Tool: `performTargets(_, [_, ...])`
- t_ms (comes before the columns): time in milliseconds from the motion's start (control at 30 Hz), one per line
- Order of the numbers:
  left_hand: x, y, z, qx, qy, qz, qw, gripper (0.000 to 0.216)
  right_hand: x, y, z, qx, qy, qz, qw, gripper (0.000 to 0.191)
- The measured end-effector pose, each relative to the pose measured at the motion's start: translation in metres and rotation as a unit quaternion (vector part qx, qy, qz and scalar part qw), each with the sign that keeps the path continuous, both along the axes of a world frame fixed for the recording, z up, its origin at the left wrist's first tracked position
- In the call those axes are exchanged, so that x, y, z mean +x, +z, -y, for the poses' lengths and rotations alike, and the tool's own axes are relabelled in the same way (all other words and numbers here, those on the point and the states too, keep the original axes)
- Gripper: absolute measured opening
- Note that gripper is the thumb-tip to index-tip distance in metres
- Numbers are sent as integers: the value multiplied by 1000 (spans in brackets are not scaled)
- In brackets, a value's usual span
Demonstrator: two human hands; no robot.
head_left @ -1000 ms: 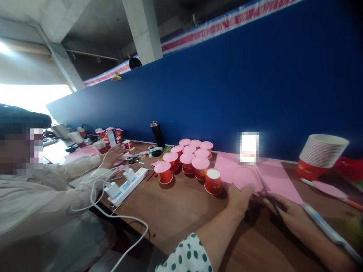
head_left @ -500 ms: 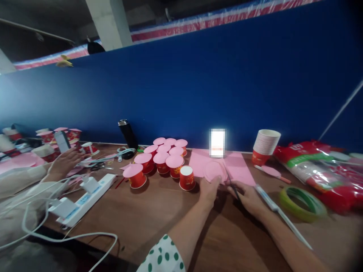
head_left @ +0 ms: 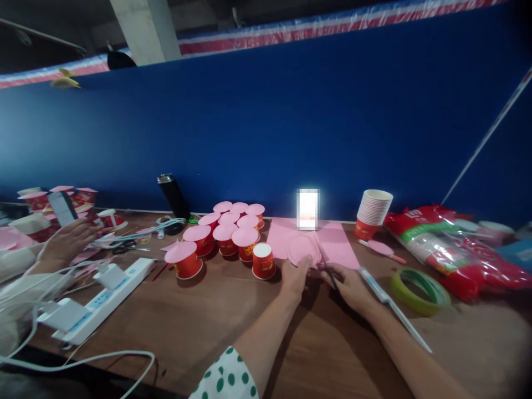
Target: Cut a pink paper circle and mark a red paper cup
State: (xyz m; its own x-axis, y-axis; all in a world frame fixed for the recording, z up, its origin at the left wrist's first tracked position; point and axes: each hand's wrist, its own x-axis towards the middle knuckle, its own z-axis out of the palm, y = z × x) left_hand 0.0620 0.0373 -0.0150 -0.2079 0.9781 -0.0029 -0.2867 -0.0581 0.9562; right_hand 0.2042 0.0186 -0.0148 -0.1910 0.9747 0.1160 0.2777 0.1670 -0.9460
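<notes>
My left hand [head_left: 296, 277] pinches the near edge of a round pink paper disc [head_left: 300, 249], thumb on top. The disc is held over a flat pink paper sheet [head_left: 338, 244]. Beside it, my right hand [head_left: 344, 284] closes around a slim dark tool that looks like scissors [head_left: 330, 274]. Its narrow end points away from me along the disc's right edge; the grip is partly hidden by my fingers. Left of my hands stands an uncovered red paper cup [head_left: 264, 266]. Several red cups with pink discs on top [head_left: 187, 263] stand further left.
A bright phone screen [head_left: 308, 209] stands behind the sheet. To the right are stacked paper cups [head_left: 373, 213], a tape roll [head_left: 419, 291] and red plastic packages [head_left: 440, 249]. A black flask [head_left: 173, 197], power strip [head_left: 108, 302] and another person's hand [head_left: 68, 244] are left.
The whole scene has shifted left as my view turned slightly right. My hands keep nearly the same hold on the disc and the dark tool.
</notes>
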Motion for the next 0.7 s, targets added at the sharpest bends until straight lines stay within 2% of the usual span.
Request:
performTargets(367, [0,-2,-2,7,-8,0,1000,34,1,2,1,16,-5,33,999,38])
performTargets(700, [0,2,0,8,-7,7,1000,30,0,1,0,-3,2,4,1000,37])
